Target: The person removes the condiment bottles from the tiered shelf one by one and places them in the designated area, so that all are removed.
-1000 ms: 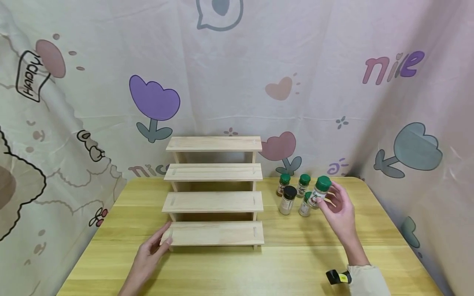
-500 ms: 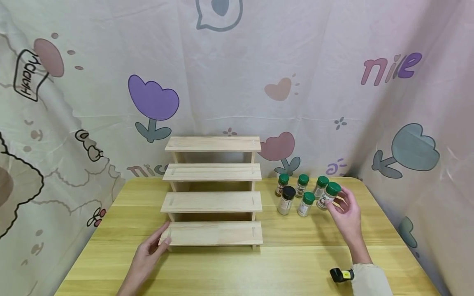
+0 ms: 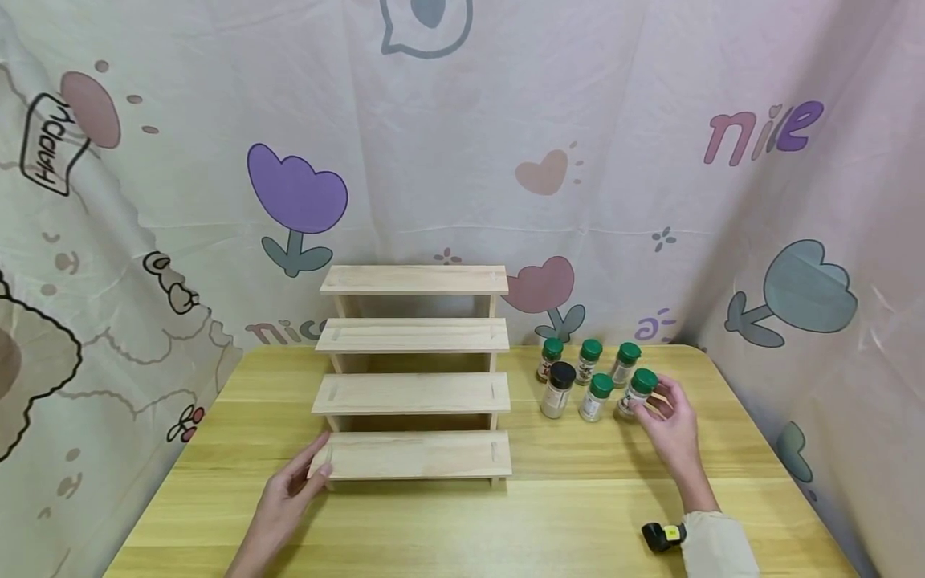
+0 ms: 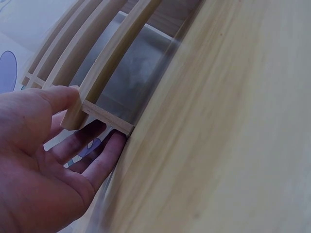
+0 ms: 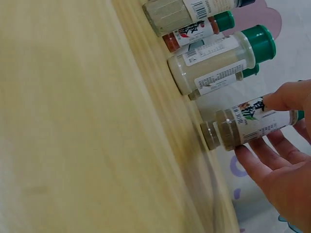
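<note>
A four-tier wooden display rack (image 3: 412,455) stands on the table. My left hand (image 3: 282,502) grips the left end of its lowest step; the left wrist view shows the thumb (image 4: 65,98) over the board and the fingers beneath, beside the end support. Between thumb and fingers, my right hand (image 3: 672,429) holds a spice jar (image 3: 641,382) with a green lid, upright at the front right of a jar group. In the right wrist view this labelled jar (image 5: 252,121) has its base close over the table, overlapping another jar's base (image 5: 210,136).
Left of the held jar stand a black-lidded jar (image 3: 556,392) and a green-lidded jar (image 3: 596,397). Behind them is a row of three green-lidded jars (image 3: 588,361). A printed curtain (image 3: 433,160) hangs behind the wooden table (image 3: 433,530).
My right hand has carried the green-lidded jar rightward, then lowered it towards the table, in front of the back-right jar. My left hand has stayed on the rack.
</note>
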Demonstrator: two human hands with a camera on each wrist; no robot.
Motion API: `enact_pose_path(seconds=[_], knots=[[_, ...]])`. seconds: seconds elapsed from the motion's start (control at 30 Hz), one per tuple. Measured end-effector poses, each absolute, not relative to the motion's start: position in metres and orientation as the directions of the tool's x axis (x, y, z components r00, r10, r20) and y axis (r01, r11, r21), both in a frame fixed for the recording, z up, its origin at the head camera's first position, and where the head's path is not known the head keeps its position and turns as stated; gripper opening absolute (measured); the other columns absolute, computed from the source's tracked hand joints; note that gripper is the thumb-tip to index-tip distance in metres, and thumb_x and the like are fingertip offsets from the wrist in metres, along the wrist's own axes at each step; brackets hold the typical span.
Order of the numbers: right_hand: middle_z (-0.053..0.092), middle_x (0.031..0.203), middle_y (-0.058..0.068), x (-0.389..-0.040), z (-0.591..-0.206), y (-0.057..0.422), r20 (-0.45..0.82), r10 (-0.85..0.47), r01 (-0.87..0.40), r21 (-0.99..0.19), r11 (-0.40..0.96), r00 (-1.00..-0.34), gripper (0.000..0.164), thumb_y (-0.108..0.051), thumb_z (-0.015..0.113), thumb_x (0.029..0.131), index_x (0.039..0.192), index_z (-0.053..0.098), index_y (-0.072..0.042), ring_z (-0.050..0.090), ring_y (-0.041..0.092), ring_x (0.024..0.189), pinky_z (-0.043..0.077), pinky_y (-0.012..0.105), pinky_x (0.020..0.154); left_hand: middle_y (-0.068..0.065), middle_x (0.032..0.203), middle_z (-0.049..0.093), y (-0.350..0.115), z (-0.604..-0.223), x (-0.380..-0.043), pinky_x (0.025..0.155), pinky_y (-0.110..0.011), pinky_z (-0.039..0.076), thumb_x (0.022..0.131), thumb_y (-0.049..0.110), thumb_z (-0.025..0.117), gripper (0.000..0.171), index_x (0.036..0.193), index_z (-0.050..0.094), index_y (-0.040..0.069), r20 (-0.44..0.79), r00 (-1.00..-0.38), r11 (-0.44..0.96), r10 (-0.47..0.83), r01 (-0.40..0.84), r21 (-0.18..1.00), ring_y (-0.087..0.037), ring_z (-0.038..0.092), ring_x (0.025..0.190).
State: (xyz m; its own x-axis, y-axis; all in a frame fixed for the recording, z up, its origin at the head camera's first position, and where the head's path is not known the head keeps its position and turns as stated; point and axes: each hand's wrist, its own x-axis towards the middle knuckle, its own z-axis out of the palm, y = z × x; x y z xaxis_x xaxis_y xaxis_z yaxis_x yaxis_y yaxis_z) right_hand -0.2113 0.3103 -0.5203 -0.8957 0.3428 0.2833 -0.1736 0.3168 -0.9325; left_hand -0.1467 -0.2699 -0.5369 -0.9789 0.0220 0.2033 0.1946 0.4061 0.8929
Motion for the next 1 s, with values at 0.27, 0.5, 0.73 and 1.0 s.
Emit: enact_pose_path(seconds=[0.27, 0.5, 0.73, 1.0], knots=[[0.054, 0.132, 0.026, -0.213, -0.529, 0.315, 0.249, 0.284, -0.142, -0.926, 0.349, -0.926, 0.057, 0.009, 0.072, 0.090, 0.141, 0.045, 0.008, 0.056, -0.007, 0.102, 0.051, 0.008, 0.087, -0.024, 0.155, 0.043, -0.271, -0.540, -0.145, 0.102, -0.004, 0.033, 0.106, 0.016, 0.060, 0.049, 0.151, 0.049, 0.001, 0.214, -0.976, 0.402, 0.031, 0.209, 0.891, 0.016, 0.036, 0.130], [0.052, 0.133, 0.022, -0.213, -0.533, 0.316, 0.235, 0.284, -0.126, -0.927, 0.355, -0.930, 0.058, 0.009, 0.074, 0.089, 0.139, 0.045, 0.008, 0.055, -0.007, 0.104, 0.050, 0.008, 0.089, -0.024, 0.155, 0.043, -0.272, -0.540, -0.144, 0.101, -0.004, 0.034, 0.106, 0.019, 0.060, 0.049, 0.152, 0.050, 0.005, 0.205, -0.978, 0.416, 0.023, 0.196, 0.888, 0.016, 0.036, 0.129], [0.052, 0.135, 0.025, -0.217, -0.533, 0.314, 0.223, 0.241, -0.128, -0.926, 0.356, -0.945, 0.061, 0.007, 0.074, 0.090, 0.142, 0.043, 0.007, 0.054, -0.001, 0.108, 0.050, 0.009, 0.091, -0.025, 0.155, 0.043, -0.277, -0.539, -0.142, 0.100, -0.005, 0.035, 0.106, 0.018, 0.060, 0.049, 0.152, 0.049, 0.005, 0.210, -0.977, 0.420, 0.023, 0.200, 0.885, 0.016, 0.037, 0.128], [0.047, 0.145, 0.021, -0.210, -0.516, 0.324, 0.199, 0.188, -0.109, -0.908, 0.406, -0.962, 0.067, -0.017, 0.071, 0.099, 0.154, 0.035, -0.003, 0.048, 0.034, 0.129, 0.044, 0.006, 0.093, -0.023, 0.156, 0.042, -0.275, -0.540, -0.143, 0.102, -0.005, 0.033, 0.106, 0.018, 0.060, 0.049, 0.152, 0.049, 0.005, 0.206, -0.978, 0.417, 0.021, 0.196, 0.887, 0.016, 0.037, 0.128]])
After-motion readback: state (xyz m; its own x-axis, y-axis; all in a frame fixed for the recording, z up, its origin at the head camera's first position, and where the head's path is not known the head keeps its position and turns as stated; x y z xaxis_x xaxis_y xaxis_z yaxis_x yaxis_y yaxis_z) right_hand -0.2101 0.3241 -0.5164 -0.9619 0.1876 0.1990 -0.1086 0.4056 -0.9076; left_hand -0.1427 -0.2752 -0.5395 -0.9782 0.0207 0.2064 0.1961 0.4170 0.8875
